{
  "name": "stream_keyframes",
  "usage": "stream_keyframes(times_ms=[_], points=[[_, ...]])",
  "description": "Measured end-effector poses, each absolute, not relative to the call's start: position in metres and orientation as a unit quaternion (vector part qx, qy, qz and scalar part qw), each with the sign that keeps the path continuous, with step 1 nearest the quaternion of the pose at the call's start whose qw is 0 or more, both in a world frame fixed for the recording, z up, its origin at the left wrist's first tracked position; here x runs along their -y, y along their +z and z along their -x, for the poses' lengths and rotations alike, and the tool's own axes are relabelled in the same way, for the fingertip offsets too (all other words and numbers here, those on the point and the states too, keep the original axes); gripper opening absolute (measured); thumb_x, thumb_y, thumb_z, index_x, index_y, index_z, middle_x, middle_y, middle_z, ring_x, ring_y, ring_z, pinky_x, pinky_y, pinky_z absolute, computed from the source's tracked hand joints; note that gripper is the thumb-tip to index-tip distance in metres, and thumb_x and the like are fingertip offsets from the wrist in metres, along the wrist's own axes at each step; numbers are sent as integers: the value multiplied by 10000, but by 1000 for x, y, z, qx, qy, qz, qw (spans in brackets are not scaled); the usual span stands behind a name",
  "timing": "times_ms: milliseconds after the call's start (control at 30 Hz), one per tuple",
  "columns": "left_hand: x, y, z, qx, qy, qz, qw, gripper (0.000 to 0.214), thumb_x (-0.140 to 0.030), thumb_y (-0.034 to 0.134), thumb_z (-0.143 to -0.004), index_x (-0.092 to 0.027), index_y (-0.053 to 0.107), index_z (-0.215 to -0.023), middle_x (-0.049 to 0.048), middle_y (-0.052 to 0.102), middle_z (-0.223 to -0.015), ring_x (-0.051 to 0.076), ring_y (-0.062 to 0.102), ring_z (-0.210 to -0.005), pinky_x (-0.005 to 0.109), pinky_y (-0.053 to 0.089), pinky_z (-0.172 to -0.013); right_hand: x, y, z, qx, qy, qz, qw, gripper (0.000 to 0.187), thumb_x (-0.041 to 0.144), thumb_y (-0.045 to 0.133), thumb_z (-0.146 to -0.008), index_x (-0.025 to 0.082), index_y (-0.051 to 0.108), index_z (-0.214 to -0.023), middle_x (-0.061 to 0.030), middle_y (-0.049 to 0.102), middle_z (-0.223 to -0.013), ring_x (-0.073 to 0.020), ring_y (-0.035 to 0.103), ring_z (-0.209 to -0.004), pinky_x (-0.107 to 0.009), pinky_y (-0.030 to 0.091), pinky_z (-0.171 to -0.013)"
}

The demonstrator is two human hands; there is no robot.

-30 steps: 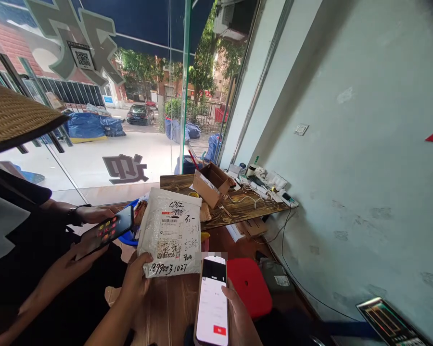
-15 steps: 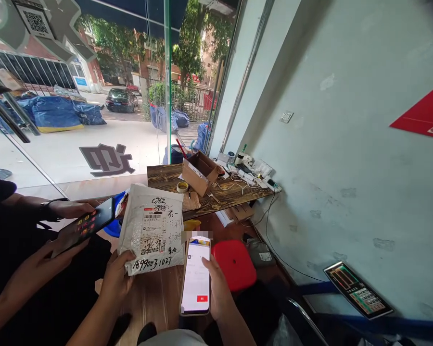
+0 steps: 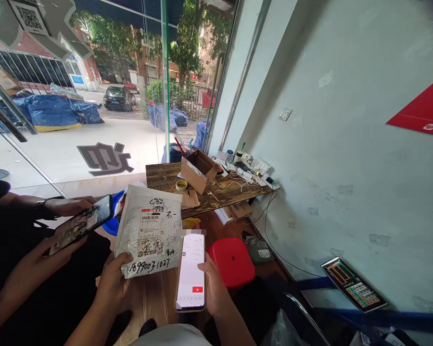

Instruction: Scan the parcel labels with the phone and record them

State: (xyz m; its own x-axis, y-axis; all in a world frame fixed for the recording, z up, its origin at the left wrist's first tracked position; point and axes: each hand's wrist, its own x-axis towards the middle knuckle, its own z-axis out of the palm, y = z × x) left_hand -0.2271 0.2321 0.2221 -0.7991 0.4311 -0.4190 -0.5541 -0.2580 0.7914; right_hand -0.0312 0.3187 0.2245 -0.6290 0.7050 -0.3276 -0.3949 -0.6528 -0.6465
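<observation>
My left hand (image 3: pixel 116 275) pinches the lower left corner of a white padded mailer (image 3: pixel 149 230), which is held up with its printed label and black handwriting facing me. In my right hand (image 3: pixel 213 283) is a smartphone (image 3: pixel 191 276), its bright screen showing a mostly white page with a red button near the bottom. My right thumb lies over the screen's right edge. The phone is just right of and below the mailer, apart from my left hand. At the left, another person's hands (image 3: pixel 57 240) hold a dark phone (image 3: pixel 82 223) with its screen lit.
A wooden table (image 3: pixel 162 175) carries an open cardboard box (image 3: pixel 198 172), a tape roll (image 3: pixel 181 185) and tangled cables. Below it, a red stool (image 3: pixel 233 262) stands right of my phone. A scale display panel (image 3: pixel 353 284) is at lower right. Glass doors are ahead.
The view has shifted slightly. My phone's page has changed, with a row of small marks now along its bottom. The other person's phone screen also looks different. Both my grips stay the same.
</observation>
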Motion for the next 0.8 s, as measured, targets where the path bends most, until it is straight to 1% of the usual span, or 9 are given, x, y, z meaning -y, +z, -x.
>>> stream_keyframes(times_ms=[67, 167, 267, 400, 533, 633, 800], points=[[-231, 220, 228, -523, 791, 59, 312, 480, -5, 570, -445, -161, 625, -896, -12, 636, -638, 183, 647, -559, 237, 555, -465, -319, 227, 28, 250, 885, 255, 300, 365, 223, 644, -548, 202, 623, -912, -40, 715, -908, -241, 625, -869, -356, 470, -771], [-230, 219, 229, -522, 792, 57, 312, 482, -6, 575, -450, -162, 625, -903, -5, 648, -656, 188, 656, -581, 240, 561, -479, -318, 233, 27, 234, 899, 226, 292, 448, 159, 613, -521, 217, 628, -965, -50, 713, -985, -274, 613, -970, -403, 468, -829], [-231, 221, 228, -521, 793, 62, 310, 522, -9, 563, -436, -163, 627, -931, -1, 650, -641, 194, 653, -565, 242, 554, -459, -316, 237, 29, 239, 897, 227, 294, 456, 155, 605, -524, 220, 643, -974, -52, 714, -1002, -282, 603, -1018, -411, 463, -859], [-230, 225, 227, -518, 795, 59, 311, 546, -17, 565, -413, -168, 629, -934, -7, 650, -624, 195, 644, -538, 254, 553, -443, -314, 234, 31, 251, 894, 233, 289, 480, 172, 600, -530, 210, 661, -1005, -51, 723, -958, -281, 609, -1014, -401, 466, -858], [-229, 224, 227, -514, 799, 53, 308, 545, -21, 571, -402, -161, 634, -925, -12, 649, -620, 173, 629, -513, 226, 541, -426, -313, 229, 30, 261, 891, 242, 283, 477, 160, 604, -541, 217, 666, -1011, -35, 727, -930, -267, 626, -978, -388, 471, -848], [-229, 223, 227, -513, 801, 56, 303, 530, -22, 571, -408, -160, 637, -915, -16, 643, -611, 170, 629, -515, 221, 544, -432, -314, 228, 30, 266, 888, 250, 280, 493, 151, 602, -533, 220, 663, -1018, -27, 728, -913, -262, 637, -947, -381, 474, -836], [-228, 224, 228, -508, 804, 54, 302, 488, -11, 554, -438, -160, 637, -896, -15, 645, -618, 190, 648, -553, 242, 565, -464, -314, 232, 33, 276, 883, 258, 279, 506, 157, 588, -514, 209, 655, -1013, -35, 730, -910, -269, 633, -958, -378, 474, -828]])
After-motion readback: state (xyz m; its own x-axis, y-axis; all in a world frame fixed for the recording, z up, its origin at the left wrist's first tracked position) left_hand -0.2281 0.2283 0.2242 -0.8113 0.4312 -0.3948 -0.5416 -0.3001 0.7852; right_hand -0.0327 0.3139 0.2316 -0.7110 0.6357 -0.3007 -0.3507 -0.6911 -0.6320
